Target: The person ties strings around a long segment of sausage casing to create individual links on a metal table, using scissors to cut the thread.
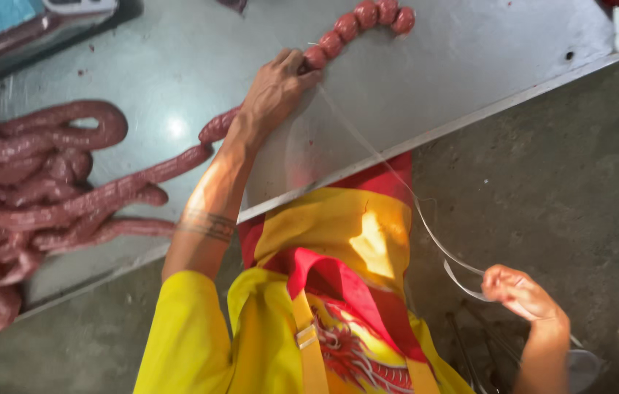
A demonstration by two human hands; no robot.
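A yellow short sleeve (178, 328) covers the left upper arm. Below it, a dark banded tattoo (207, 225) rings the forearm. Beside the sleeve hangs a yellow and red apron (339, 284) with a strap buckle (306, 335).

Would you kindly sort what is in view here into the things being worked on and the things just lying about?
In use:
left hand gripping the sausage rope
tied links
string
right hand pulling the string

Lying about:
scale at the corner of the steel table
concrete floor

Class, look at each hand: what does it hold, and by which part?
The left hand pinches the sausage string at a joint between links. The right hand grips the thin white twine near its loose end, pulled away from the metal table.
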